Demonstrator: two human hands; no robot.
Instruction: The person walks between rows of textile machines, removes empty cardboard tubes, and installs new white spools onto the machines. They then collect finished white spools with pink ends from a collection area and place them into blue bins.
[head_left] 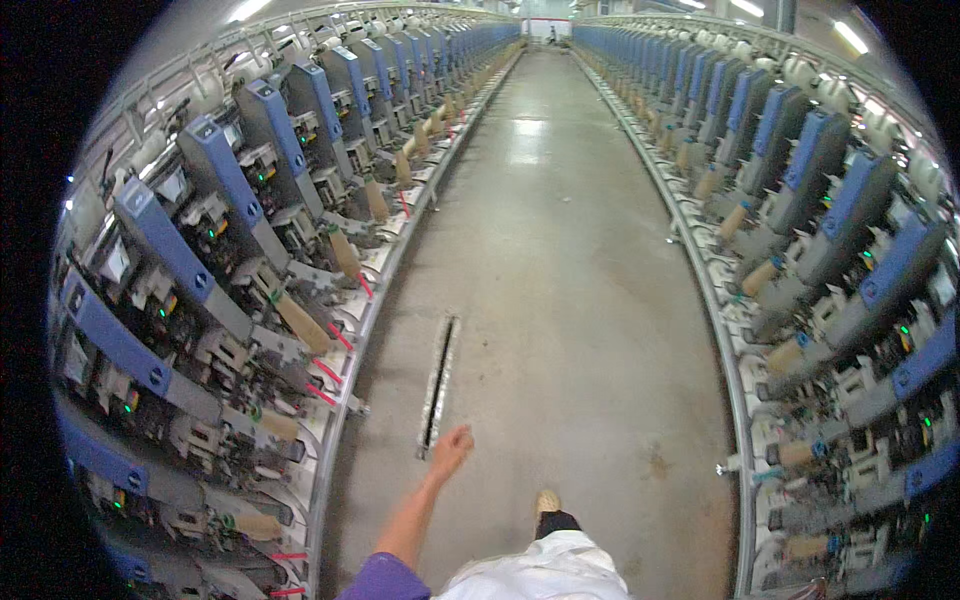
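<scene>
My left hand (452, 453) hangs over the grey floor in front of me, its arm coming out of a purple sleeve (384, 580). Its fingers are loosely curled, and I see nothing held in them. Below and just beyond the hand lies a narrow dark slot (437, 385) with pale edges, set in the floor. The hand touches no machine; the left row of machines is the nearer one. My right hand does not show.
Blue and grey winding machines (150, 355) line the aisle's left, with cone-shaped tan bobbins (302, 322) and red strips (340, 337). A matching row (850, 205) stands at right. Metal rails (712, 300) edge the floor (570, 300). My shoe (547, 501) shows below.
</scene>
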